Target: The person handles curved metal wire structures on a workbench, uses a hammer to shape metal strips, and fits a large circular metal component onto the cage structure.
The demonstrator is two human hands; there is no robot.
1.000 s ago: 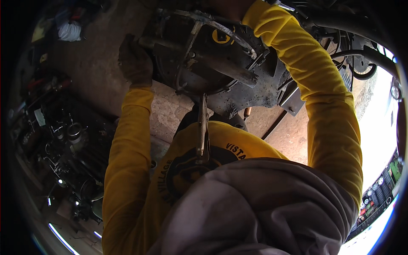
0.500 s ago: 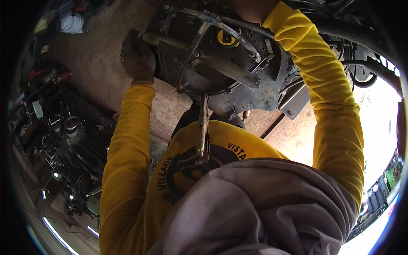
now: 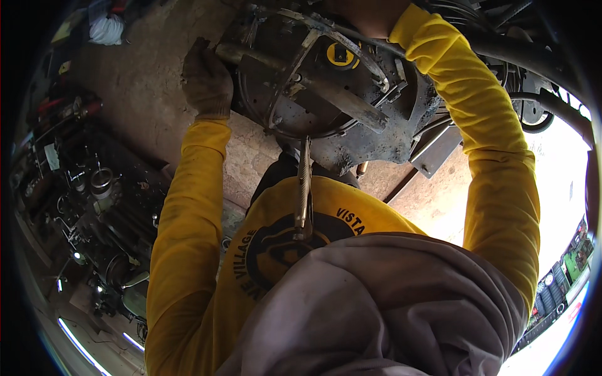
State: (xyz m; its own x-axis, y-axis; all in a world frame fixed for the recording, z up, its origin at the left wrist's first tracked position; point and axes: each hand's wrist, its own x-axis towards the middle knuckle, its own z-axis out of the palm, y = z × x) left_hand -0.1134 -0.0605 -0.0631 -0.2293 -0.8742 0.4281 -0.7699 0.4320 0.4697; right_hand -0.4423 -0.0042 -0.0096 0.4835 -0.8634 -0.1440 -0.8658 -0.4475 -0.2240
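Observation:
My left hand (image 3: 205, 81), in a dark glove, is at the left side of a dark metal assembly (image 3: 370, 147), close to the end of a pipe (image 3: 348, 103) that crosses it. Its fingers look curled together, and what they hold is too dark to make out. My right hand (image 3: 370, 17) reaches over the far side of the assembly at the top edge, its fingers hidden. A curved metal ring (image 3: 269, 103) and welded bars surround a yellow round piece (image 3: 340, 55). A pliers-like metal clamp (image 3: 303, 188) sticks out from the ring's near edge toward my chest.
Engine-like machine parts (image 3: 103, 188) crowd the left side. Thick dark hoses and cables (image 3: 533, 53) run along the upper right. A white bundle (image 3: 105, 30) lies on the floor at the far left. A flat metal plate (image 3: 437, 150) stands right of the assembly.
The view has shifted slightly, moving the assembly and clamp a little rightward in the picture. Both hands stay at about the same places on the assembly.

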